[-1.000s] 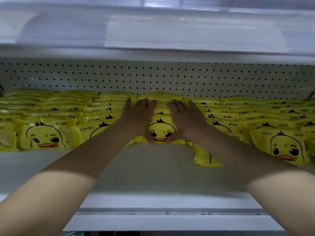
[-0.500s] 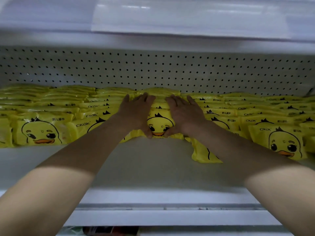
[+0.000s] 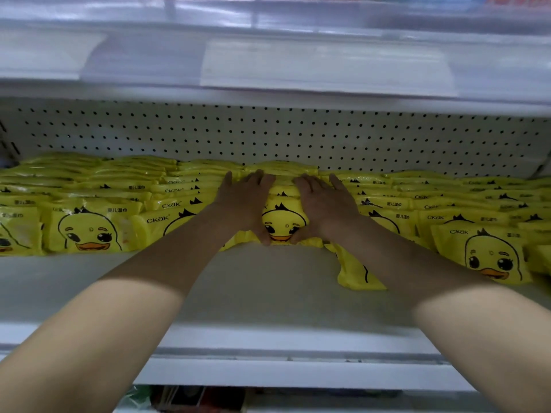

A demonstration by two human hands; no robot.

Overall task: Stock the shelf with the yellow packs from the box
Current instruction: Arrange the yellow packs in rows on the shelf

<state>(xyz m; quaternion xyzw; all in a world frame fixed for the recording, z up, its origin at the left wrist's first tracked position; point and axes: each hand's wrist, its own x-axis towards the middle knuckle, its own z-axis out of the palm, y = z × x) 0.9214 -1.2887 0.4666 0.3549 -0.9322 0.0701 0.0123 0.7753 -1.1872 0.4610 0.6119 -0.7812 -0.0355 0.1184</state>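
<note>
Both hands, the left hand [image 3: 244, 204] and the right hand [image 3: 325, 207], lie with straight fingers over a yellow duck pack [image 3: 282, 223], thumbs at its lower edge. Rows of yellow packs [image 3: 89, 231] fill the white shelf [image 3: 262, 296] back to the pegboard [image 3: 268, 135]. One loose pack [image 3: 356, 274] lies flat under the right forearm.

A white perforated back panel [image 3: 268, 135], dotted with rows of small dark holes, is seen at the rear. Above it, an upper shelf edge [image 3: 268, 95] is fitted with clear plastic label holders [image 3: 325, 67]. At the bottom, blurred dark and reddish goods [image 3: 193, 399] are glimpsed on a lower level.
</note>
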